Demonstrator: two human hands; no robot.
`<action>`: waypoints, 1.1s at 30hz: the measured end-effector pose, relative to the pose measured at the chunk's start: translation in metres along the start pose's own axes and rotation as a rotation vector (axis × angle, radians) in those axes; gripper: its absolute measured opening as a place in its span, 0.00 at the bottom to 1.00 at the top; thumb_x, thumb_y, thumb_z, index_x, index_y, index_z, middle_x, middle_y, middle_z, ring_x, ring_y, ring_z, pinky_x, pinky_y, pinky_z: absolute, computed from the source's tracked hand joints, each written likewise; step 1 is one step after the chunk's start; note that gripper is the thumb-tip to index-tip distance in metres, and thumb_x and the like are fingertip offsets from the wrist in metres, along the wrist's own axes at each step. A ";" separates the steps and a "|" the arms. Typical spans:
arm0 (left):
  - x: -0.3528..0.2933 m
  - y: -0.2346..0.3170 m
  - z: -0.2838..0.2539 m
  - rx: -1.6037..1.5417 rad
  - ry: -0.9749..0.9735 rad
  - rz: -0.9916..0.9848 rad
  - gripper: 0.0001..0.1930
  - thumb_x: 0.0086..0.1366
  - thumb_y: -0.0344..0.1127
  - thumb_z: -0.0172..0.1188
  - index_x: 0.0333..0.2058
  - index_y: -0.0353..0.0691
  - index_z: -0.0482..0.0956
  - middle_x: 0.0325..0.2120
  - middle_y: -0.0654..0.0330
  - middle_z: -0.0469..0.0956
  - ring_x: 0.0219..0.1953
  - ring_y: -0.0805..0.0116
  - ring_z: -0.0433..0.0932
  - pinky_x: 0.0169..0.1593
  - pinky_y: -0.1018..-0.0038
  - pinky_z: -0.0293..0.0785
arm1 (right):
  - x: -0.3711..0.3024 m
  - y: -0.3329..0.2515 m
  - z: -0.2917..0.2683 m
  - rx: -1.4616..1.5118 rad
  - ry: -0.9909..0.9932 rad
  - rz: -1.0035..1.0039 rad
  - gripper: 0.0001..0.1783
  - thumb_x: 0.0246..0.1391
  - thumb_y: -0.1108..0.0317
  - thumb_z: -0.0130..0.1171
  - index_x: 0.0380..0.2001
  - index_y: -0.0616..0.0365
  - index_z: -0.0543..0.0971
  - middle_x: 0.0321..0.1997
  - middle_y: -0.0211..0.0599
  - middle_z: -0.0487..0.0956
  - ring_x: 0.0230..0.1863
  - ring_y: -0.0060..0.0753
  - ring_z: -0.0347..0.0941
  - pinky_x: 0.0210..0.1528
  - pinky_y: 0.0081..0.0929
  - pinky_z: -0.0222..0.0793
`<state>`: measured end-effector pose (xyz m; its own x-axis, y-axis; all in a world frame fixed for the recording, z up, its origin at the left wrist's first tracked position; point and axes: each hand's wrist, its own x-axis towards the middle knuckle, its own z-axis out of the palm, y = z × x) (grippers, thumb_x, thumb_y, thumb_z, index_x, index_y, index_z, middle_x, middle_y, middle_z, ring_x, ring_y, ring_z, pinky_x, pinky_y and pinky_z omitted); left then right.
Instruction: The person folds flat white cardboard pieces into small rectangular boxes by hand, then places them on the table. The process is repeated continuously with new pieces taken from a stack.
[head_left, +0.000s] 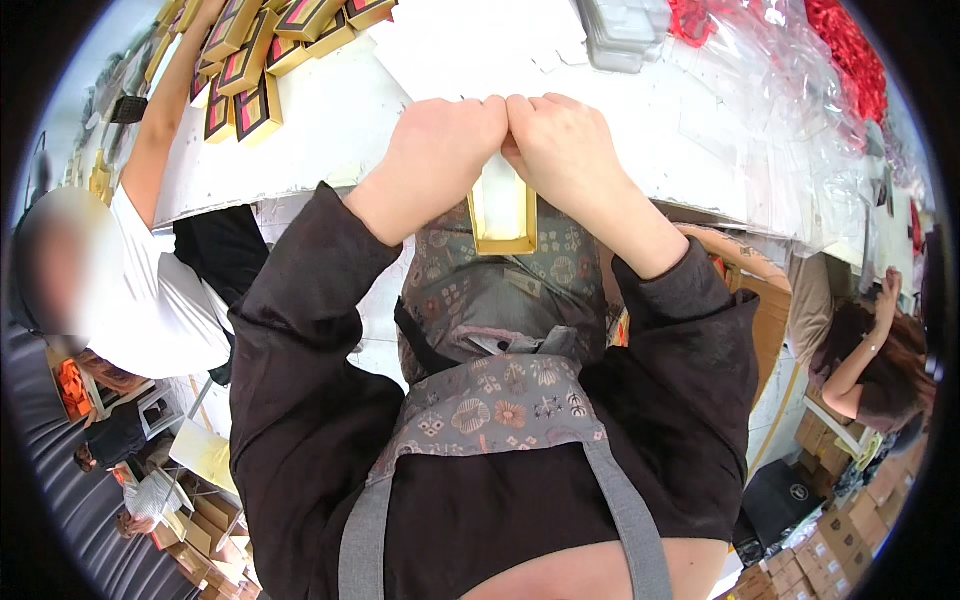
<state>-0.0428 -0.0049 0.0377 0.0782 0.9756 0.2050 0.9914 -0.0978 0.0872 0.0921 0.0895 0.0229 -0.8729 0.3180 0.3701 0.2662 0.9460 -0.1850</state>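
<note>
Fingers (492, 106) of the left hand (445, 145) and right hand (565, 145) curl together over the far end of an open gold box (505, 247), perhaps steadying it from both sides; whether they clamp it cannot be told. The box reaches past the edge of the bench (335, 130) above the apron (500, 300), seemingly for close work, while other boxes (258, 112) lie piled at far left, apart from the hands.

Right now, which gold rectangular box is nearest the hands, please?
The white-lined gold box at the left hand and right hand; other gold boxes lie piled upper left.
</note>
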 end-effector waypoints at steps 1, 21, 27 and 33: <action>-0.001 -0.001 0.001 -0.044 -0.002 -0.029 0.06 0.54 0.27 0.54 0.32 0.37 0.71 0.21 0.53 0.76 0.25 0.53 0.78 0.27 0.64 0.73 | 0.001 -0.001 0.000 -0.005 0.028 -0.006 0.06 0.39 0.72 0.58 0.24 0.60 0.73 0.24 0.37 0.78 0.30 0.39 0.76 0.29 0.32 0.73; -0.060 -0.134 -0.095 -1.009 0.668 -0.731 0.35 0.66 0.52 0.48 0.64 0.36 0.52 0.52 0.48 0.70 0.43 0.59 0.80 0.34 0.73 0.78 | 0.019 0.037 0.036 -0.076 0.257 0.325 0.39 0.38 0.54 0.71 0.50 0.68 0.71 0.54 0.55 0.72 0.52 0.53 0.68 0.50 0.42 0.67; -0.043 -0.041 0.014 -1.222 0.290 -0.852 0.33 0.65 0.34 0.55 0.65 0.36 0.52 0.59 0.51 0.64 0.48 0.67 0.76 0.36 0.78 0.77 | 0.051 0.060 0.035 -0.134 0.091 0.464 0.54 0.30 0.42 0.72 0.55 0.68 0.65 0.52 0.55 0.72 0.54 0.54 0.66 0.49 0.45 0.67; 0.021 -0.068 0.085 -0.188 0.553 -0.670 0.39 0.57 0.40 0.62 0.62 0.30 0.54 0.57 0.44 0.65 0.44 0.53 0.76 0.46 0.67 0.74 | 0.094 0.080 0.028 -0.129 -0.059 0.657 0.37 0.34 0.45 0.71 0.41 0.65 0.76 0.43 0.49 0.78 0.45 0.51 0.74 0.43 0.44 0.70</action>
<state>-0.1001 0.0387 -0.0464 -0.6220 0.6100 0.4909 0.7735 0.3814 0.5062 0.0199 0.1935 0.0172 -0.5326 0.8297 0.1670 0.7932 0.5582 -0.2435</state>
